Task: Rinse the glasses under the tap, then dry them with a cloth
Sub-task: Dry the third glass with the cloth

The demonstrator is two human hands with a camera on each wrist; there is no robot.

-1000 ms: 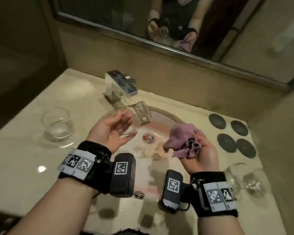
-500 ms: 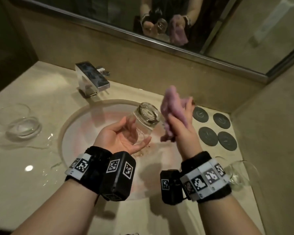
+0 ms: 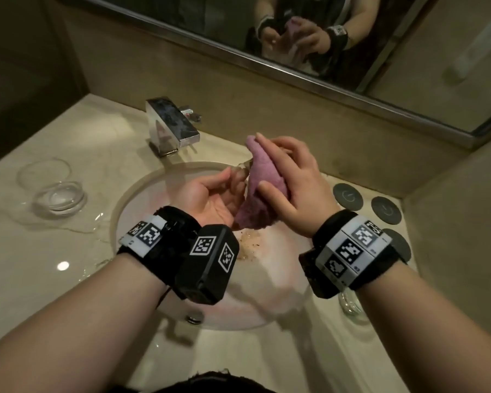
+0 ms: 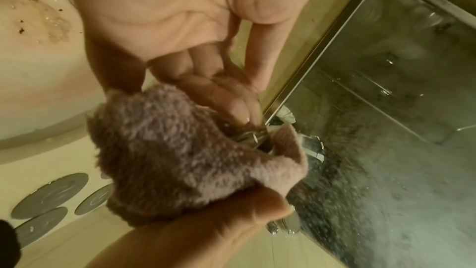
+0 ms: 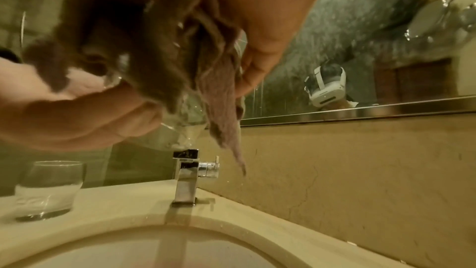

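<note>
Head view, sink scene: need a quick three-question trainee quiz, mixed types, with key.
1. True or false: the purple cloth lies on the counter.
2. Which hand holds the glass being dried? A) left hand B) right hand
3. Fill in: another glass stands on the counter to the ___ of the tap.

Key: 1 false, the right hand presses it round the held glass; 2 A; 3 left.
</note>
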